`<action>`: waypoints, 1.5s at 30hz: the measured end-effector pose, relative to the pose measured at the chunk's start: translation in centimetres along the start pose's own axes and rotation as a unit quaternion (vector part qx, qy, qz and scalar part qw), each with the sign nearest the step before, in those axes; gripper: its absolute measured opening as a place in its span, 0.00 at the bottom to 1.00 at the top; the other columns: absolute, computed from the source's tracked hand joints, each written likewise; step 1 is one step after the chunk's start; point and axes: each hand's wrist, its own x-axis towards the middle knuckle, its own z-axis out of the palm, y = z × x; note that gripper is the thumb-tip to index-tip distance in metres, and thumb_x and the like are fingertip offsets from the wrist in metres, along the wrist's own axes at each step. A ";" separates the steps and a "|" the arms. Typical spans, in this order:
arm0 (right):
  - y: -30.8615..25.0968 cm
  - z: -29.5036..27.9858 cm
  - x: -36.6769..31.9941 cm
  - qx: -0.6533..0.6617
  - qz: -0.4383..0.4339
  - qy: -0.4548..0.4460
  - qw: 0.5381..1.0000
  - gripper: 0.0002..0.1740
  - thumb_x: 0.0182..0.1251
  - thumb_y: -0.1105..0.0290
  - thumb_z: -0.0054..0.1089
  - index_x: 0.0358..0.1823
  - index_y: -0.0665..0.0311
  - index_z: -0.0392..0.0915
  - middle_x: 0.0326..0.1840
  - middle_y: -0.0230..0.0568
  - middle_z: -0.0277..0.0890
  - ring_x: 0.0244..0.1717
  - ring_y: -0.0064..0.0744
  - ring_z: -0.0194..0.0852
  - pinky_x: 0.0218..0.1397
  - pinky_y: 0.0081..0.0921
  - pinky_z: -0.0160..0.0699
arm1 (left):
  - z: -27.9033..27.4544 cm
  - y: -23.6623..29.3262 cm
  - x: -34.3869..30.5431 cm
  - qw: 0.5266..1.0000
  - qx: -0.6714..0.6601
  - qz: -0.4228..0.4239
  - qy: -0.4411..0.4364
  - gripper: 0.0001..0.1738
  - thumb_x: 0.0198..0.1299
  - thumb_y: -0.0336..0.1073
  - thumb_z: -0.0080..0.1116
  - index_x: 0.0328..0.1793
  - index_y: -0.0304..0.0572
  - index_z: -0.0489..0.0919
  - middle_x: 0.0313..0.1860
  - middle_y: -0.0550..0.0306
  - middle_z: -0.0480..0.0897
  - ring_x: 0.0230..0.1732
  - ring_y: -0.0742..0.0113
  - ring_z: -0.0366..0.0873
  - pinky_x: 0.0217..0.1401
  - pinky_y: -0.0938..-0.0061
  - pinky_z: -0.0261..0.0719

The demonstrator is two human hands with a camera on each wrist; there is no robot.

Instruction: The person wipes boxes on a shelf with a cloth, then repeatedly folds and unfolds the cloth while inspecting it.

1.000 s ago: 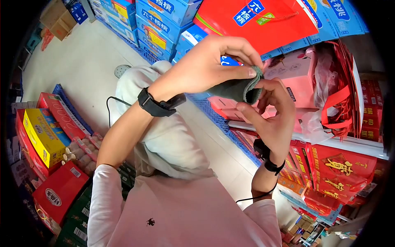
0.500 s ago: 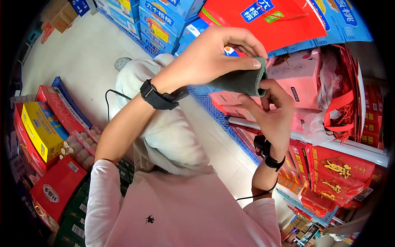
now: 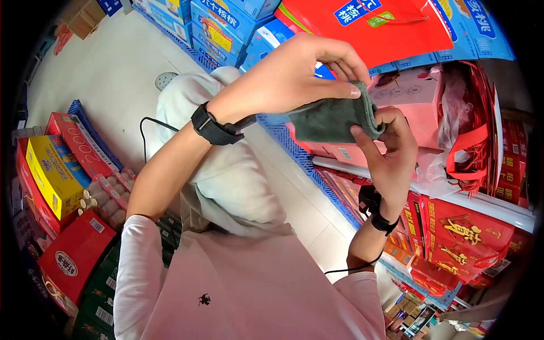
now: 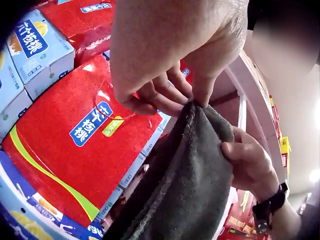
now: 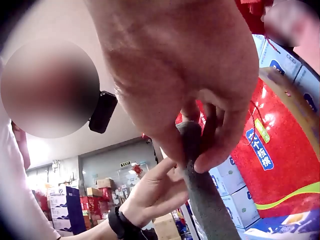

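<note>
Head view: left hand (image 3: 289,79) pinches grey cloth (image 3: 328,120) at its top edge. Right hand (image 3: 391,156) grips the cloth's end. Cloth seemingly folded.

A pale tiled floor (image 3: 107,73) with a round drain (image 3: 166,81) is seen at the far left, bordered by blue cartons (image 3: 218,31) stacked on blue plastic pallets (image 3: 294,153). On the near left, red boxes (image 3: 79,147) and a yellow box (image 3: 51,170) are piled beside packs of eggs (image 3: 110,201). On the right, a white shelf (image 3: 481,204) is loaded with pink boxes (image 3: 405,96), and red gift boxes (image 3: 470,232) are stacked beneath it in even, bright light.
</note>
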 end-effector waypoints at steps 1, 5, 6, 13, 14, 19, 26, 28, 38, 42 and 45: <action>-0.2 0.2 0.0 0.010 0.004 0.008 1.000 0.15 0.64 0.85 0.75 0.44 0.70 0.76 0.43 0.37 0.77 0.42 0.23 0.81 0.47 0.25 0.87 | 0.1 -0.2 0.0 1.000 0.005 0.006 0.002 0.11 0.65 0.27 0.73 0.53 0.36 0.89 0.45 0.57 0.92 0.49 0.71 0.87 0.58 0.72 0.84; 0.2 0.0 -0.1 0.019 0.003 0.014 1.000 0.14 0.65 0.86 0.73 0.48 0.71 0.78 0.46 0.38 0.78 0.46 0.24 0.83 0.51 0.25 0.89 | 0.2 0.2 -0.2 0.999 0.050 0.003 0.007 0.11 0.65 0.28 0.73 0.52 0.37 0.89 0.44 0.57 0.92 0.48 0.70 0.88 0.57 0.72 0.84; 0.3 -0.3 -0.1 0.021 0.002 0.007 1.000 0.14 0.65 0.87 0.72 0.48 0.71 0.78 0.47 0.38 0.79 0.47 0.24 0.84 0.51 0.25 0.89 | 0.2 0.1 -0.1 0.998 0.054 0.010 0.012 0.11 0.65 0.29 0.73 0.53 0.37 0.89 0.45 0.57 0.92 0.48 0.71 0.88 0.57 0.72 0.84; 1.1 -0.6 -0.4 0.079 0.021 0.041 0.996 0.15 0.65 0.90 0.70 0.48 0.71 0.79 0.49 0.37 0.81 0.49 0.23 0.84 0.49 0.24 0.88 | 0.8 -0.6 -0.2 0.995 0.038 0.073 0.051 0.14 0.67 0.28 0.71 0.58 0.37 0.87 0.50 0.58 0.91 0.50 0.69 0.88 0.60 0.71 0.85; 1.3 -0.5 -0.4 0.088 0.025 0.059 0.994 0.15 0.64 0.90 0.70 0.49 0.70 0.78 0.50 0.38 0.81 0.49 0.23 0.84 0.49 0.24 0.88 | 0.9 -0.6 -0.2 0.995 0.031 0.076 0.055 0.14 0.68 0.27 0.70 0.58 0.37 0.87 0.50 0.58 0.91 0.51 0.69 0.88 0.61 0.71 0.85; 0.9 -0.1 -0.3 0.066 0.034 0.081 0.994 0.24 0.64 0.91 0.70 0.59 0.68 0.76 0.50 0.39 0.81 0.50 0.23 0.84 0.45 0.20 0.85 | 0.7 -0.7 -0.7 0.997 0.014 0.048 0.057 0.13 0.68 0.27 0.70 0.58 0.37 0.87 0.50 0.59 0.90 0.52 0.69 0.88 0.61 0.71 0.84; -0.2 0.6 0.5 0.031 0.025 0.078 0.996 0.18 0.70 0.86 0.65 0.60 0.70 0.82 0.53 0.38 0.79 0.51 0.23 0.82 0.44 0.17 0.82 | 0.6 -0.4 -1.3 0.996 0.019 0.028 0.078 0.14 0.69 0.29 0.69 0.60 0.38 0.88 0.49 0.58 0.91 0.50 0.70 0.88 0.59 0.71 0.84; 0.0 0.9 0.7 0.024 0.023 0.084 0.996 0.11 0.73 0.83 0.64 0.55 0.71 0.84 0.51 0.37 0.79 0.51 0.24 0.81 0.48 0.20 0.82 | 0.6 -0.5 -1.5 0.996 0.017 0.020 0.088 0.15 0.69 0.29 0.70 0.61 0.39 0.88 0.50 0.58 0.92 0.51 0.70 0.88 0.58 0.71 0.84; 1.2 1.9 0.8 0.057 0.062 0.077 0.993 0.10 0.77 0.80 0.62 0.56 0.71 0.80 0.47 0.37 0.83 0.50 0.24 0.79 0.57 0.25 0.78 | -1.1 -0.1 -2.2 0.946 0.318 0.056 0.044 0.13 0.71 0.29 0.64 0.59 0.40 0.86 0.50 0.49 0.84 0.49 0.48 0.85 0.52 0.64 0.85; 1.1 1.6 0.7 0.021 0.056 0.058 0.996 0.10 0.77 0.80 0.61 0.56 0.71 0.80 0.47 0.37 0.83 0.49 0.24 0.80 0.58 0.24 0.78 | 0.0 -1.4 -2.6 0.965 0.247 0.016 0.085 0.23 0.68 0.38 0.70 0.67 0.38 0.81 0.55 0.43 0.84 0.57 0.45 0.85 0.56 0.62 0.84; 1.2 1.0 1.0 0.019 0.042 0.054 0.997 0.10 0.77 0.80 0.61 0.56 0.71 0.80 0.46 0.36 0.83 0.48 0.23 0.80 0.57 0.23 0.77 | 0.7 -2.8 -3.1 0.974 0.207 0.054 0.072 0.36 0.64 0.47 0.76 0.72 0.35 0.77 0.60 0.38 0.84 0.57 0.40 0.85 0.57 0.58 0.84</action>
